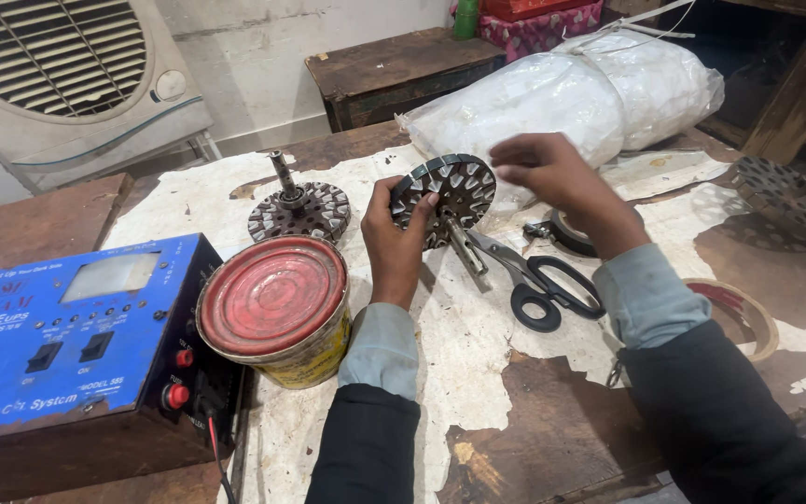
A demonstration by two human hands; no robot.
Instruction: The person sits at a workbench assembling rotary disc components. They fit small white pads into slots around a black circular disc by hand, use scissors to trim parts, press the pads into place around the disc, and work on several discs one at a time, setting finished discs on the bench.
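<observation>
The left hand is closed around the lower left rim of a round slotted motor core, fingers curled over its dark edge and thumb behind, holding it on edge above the table. The core's flat face looks toward the camera, and its steel shaft runs down and to the right from the centre, so the long axis points toward the person's right side. The right hand sits just beside the core's upper right rim, fingers bent and pinched together near the edge; whether they grip anything cannot be told. Of the 2 hands, the left one carries the core and the right is close but seemingly apart from it.

Just below the shaft lie black-handled scissors on torn white paper covering the wooden table. A roll of dark tape lies under the right wrist. To the left stands a round tin with a red lid and yellow wall, and behind it a 2nd core rests flat with its shaft upright. At far left is a blue box unit with white lettering, black switches and red knobs. Behind the hands lies a white plastic-wrapped bundle.
</observation>
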